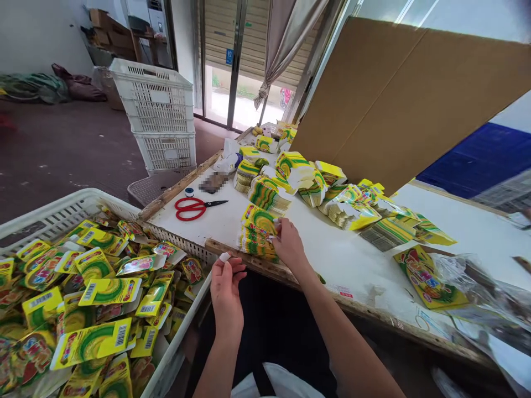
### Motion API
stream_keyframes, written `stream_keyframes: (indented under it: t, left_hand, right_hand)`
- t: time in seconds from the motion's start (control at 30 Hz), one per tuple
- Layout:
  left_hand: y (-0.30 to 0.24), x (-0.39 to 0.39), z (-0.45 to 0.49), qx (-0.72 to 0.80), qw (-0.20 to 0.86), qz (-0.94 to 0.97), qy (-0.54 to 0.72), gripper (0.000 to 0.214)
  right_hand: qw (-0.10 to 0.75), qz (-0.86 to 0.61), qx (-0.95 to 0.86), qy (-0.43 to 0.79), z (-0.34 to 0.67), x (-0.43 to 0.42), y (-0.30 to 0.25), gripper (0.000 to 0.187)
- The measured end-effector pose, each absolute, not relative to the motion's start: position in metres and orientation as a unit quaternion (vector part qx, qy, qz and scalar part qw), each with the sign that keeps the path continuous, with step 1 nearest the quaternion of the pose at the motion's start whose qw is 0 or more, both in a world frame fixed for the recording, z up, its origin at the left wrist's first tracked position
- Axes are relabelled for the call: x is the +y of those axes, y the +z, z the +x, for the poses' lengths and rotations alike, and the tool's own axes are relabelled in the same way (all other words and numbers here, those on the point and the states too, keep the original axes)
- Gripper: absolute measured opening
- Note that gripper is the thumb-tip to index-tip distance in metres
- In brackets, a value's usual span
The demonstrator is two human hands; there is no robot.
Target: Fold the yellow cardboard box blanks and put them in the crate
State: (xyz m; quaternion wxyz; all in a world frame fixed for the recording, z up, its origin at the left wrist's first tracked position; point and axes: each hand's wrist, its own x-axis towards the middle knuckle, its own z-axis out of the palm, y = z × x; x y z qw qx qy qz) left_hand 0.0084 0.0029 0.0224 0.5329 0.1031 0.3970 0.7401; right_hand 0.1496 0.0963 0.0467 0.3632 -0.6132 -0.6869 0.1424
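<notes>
My right hand (289, 241) pinches the edge of a flat yellow-and-green carton (259, 216) on top of a fanned stack of such cartons (254, 243) at the table's front edge. White wrapping shows on its fingertips. Beside the crate, just off the table edge, my left hand (226, 290) is raised with fingers apart and slightly curled, nothing visible in it. A white wrap (224, 257) covers one of its fingertips. To the left, a white crate (93, 196) holds many folded yellow cartons (103, 291) lying in a jumble.
Red-handled scissors (191, 209) and a small dark roll (189, 192) lie on the white table (332, 249). More carton stacks (269, 193) run along its middle. A plastic bag (477, 282) lies at right. Stacked white crates (160, 116) stand beyond; a cardboard sheet (406, 94) leans behind.
</notes>
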Motion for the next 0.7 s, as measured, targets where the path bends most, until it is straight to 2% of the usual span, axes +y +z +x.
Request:
stream_keyframes:
  t: [0.17, 0.27, 0.37, 0.53, 0.63, 0.7]
  left_hand:
    - [0.025, -0.001, 0.017, 0.322, 0.576, 0.126, 0.741, 0.051]
    - [0.028, -0.003, 0.013, 0.275, 0.574, 0.098, 0.765, 0.062]
    - [0.028, -0.003, 0.005, 0.263, 0.560, 0.073, 0.782, 0.058]
    - [0.022, 0.002, 0.001, 0.310, 0.526, 0.040, 0.791, 0.059]
    - [0.022, 0.002, 0.006, 0.329, 0.516, 0.070, 0.787, 0.068]
    - [0.022, 0.001, 0.008, 0.333, 0.523, 0.104, 0.777, 0.063]
  right_hand:
    - [0.392, -0.552, -0.697, 0.235, 0.135, 0.050, 0.055, 0.041]
    - [0.364, -0.461, -0.672, 0.451, 0.119, 0.011, 0.050, 0.042]
    - [0.367, -0.410, -0.586, 0.595, 0.103, -0.015, 0.046, 0.036]
    - [0.329, -0.447, -0.599, 0.577, 0.092, -0.018, 0.045, 0.033]
    - [0.368, -0.468, -0.607, 0.527, 0.099, -0.006, 0.045, 0.025]
    - [0.401, -0.470, -0.616, 0.489, 0.107, 0.000, 0.047, 0.020]
